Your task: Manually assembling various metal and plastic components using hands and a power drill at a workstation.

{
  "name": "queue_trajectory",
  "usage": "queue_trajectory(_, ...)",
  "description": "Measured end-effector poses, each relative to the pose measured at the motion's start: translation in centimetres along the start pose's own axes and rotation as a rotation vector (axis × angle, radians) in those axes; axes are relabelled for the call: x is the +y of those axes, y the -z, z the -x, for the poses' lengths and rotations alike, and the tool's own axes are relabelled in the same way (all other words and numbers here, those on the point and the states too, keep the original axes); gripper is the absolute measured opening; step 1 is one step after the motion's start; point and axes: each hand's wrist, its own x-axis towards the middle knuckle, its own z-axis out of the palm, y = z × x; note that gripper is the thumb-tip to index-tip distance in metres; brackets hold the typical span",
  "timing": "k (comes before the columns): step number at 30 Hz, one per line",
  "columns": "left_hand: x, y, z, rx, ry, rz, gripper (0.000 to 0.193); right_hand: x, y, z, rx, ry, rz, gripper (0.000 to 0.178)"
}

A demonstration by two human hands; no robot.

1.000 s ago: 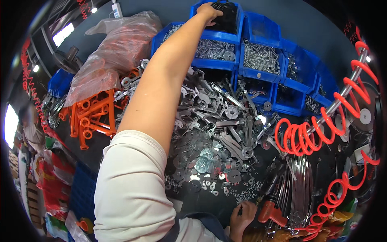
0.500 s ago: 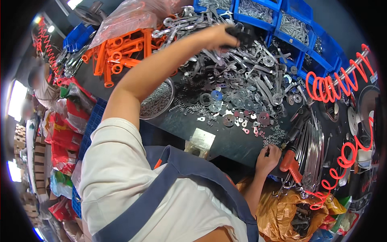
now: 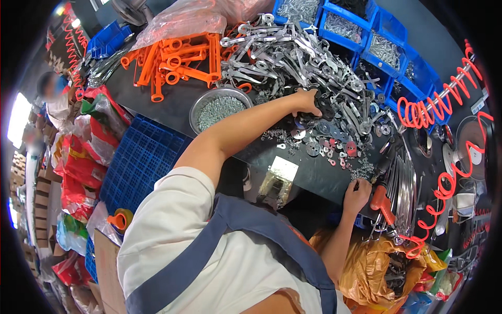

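Left of the left hand (image 3: 306,103), a bowl (image 3: 194,112) holds small parts (image 3: 221,111).

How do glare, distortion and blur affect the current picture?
Head view: bright panel at far left blown out to white; head view: black fisheye corners, blue bins curving along the rim; head view: left hand fairly sharp, dark thing by its fingers lacking detail, background person's head blurred.

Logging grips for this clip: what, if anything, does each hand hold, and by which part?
Black parts show at the left hand; whether gripped, and where, cannot be told. The right hand is curled; any hold is hidden.
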Motion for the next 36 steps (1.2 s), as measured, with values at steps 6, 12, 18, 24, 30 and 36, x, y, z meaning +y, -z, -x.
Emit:
queue_trajectory(6,-5.4,6.2,4.3,0.01,-0.226,0.207,0.058,0.0,-0.1,0.1,0.044,0.035,0.014,0.008)
queue_trajectory(12,-10.0,9.4,14.1,0.22,-0.413,0.507,0.032,0.1,0.0,0.0,0.026,0.034,0.039,0.008)
queue_trajectory(18,-12.0,3.5,22.1,0.356,-0.38,0.471,0.016,-0.4,0.1,-0.3,0.025,0.021,0.061,0.009)
queue_trajectory(24,-11.2,-3.4,19.8,0.315,-0.653,0.207,0.021,-7.2,0.2,-2.0,0.018,0.15,-0.142,0.027)
queue_trajectory(30,-9.1,-6.4,14.6,0.468,-0.612,0.297,0.02,-13.7,-7.3,-4.1,-0.437,0.162,-0.354,0.025)
queue_trajectory(36,-9.1,-7.8,15.3,0.47,-0.524,0.464,0.02,-13.1,-7.4,-4.2,-0.537,-0.102,-0.497,0.023)
